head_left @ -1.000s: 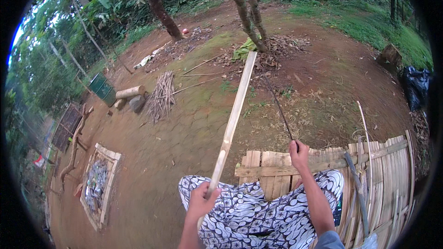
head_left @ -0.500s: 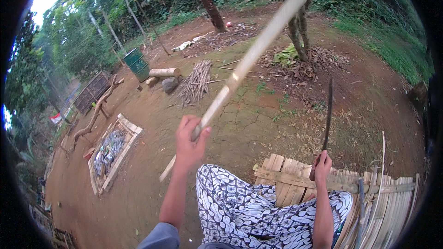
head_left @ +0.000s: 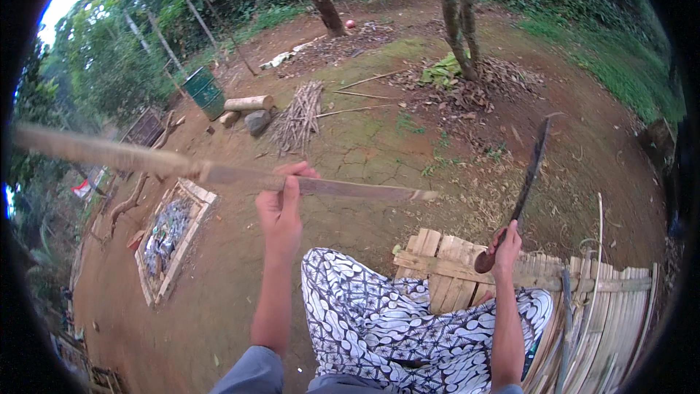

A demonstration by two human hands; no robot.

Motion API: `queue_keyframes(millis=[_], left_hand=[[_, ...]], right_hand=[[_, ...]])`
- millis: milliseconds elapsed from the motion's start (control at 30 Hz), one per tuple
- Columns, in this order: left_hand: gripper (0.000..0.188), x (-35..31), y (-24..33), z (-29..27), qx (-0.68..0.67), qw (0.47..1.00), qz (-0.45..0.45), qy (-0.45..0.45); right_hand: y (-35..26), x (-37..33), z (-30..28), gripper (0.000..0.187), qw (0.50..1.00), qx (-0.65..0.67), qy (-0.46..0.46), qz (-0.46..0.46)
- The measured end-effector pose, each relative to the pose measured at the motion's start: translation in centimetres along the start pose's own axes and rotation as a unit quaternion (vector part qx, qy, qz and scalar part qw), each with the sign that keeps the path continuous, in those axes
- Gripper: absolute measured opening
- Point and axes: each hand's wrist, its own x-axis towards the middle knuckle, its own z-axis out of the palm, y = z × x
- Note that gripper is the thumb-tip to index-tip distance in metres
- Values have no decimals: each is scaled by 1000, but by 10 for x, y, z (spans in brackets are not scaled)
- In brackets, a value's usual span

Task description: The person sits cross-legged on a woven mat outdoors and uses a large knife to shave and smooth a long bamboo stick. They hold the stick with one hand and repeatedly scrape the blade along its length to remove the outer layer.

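My left hand (head_left: 280, 211) is closed round a long split bamboo strip (head_left: 357, 189), held out over the ground at mid-height. One end of the strip reaches the far left and looks blurred; the other points right, toward the machete. In my right hand (head_left: 505, 249) is the dark wooden handle of a machete (head_left: 531, 171), its blackish blade standing up and leaning slightly right. Blade and strip are apart. Below my hands, a black-and-white patterned cloth (head_left: 364, 314) covers my legs.
A bamboo slat platform (head_left: 620, 306) lies at the lower right, with a thin pale strip (head_left: 599, 241) on it. Leftward is a framed pit of ash and litter (head_left: 169, 237). Beyond are a stick pile (head_left: 300, 117), a rock (head_left: 257, 122), a green drum (head_left: 205, 93) and trees (head_left: 456, 22).
The bamboo strip has swung from pointing up and right to lying nearly level across the left. The machete has tilted further right, and the view has shifted slightly.
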Motion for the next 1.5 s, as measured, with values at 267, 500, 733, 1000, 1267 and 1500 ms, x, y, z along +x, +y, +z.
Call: queue_keyframes(millis=[267, 500, 733, 1000, 1267, 1500], left_hand=[[23, -54, -39, 31, -107, 980, -162, 31], [24, -54, -43, 33, -145, 974, -167, 43], [25, -78, -46, 41, -217, 960, -178, 18], [22, -136, -71, 52, -292, 922, -237, -93], [23, -164, -81, 55, -214, 907, -250, -263], [41, -217, -53, 50, -166, 798, -554, -170]], right_hand=[[-1, -6, 0, 33, 998, -51, -24, 11], [5, -9, 7, 30, 990, -135, 1, -29], [3, -11, 10, 26, 994, -102, 4, -39], [-12, -15, 13, 33, 990, 82, 29, 110], [-7, 9, -10, 19, 961, 237, 51, 131], [3, 24, -26, 13, 947, 292, 70, 114]])
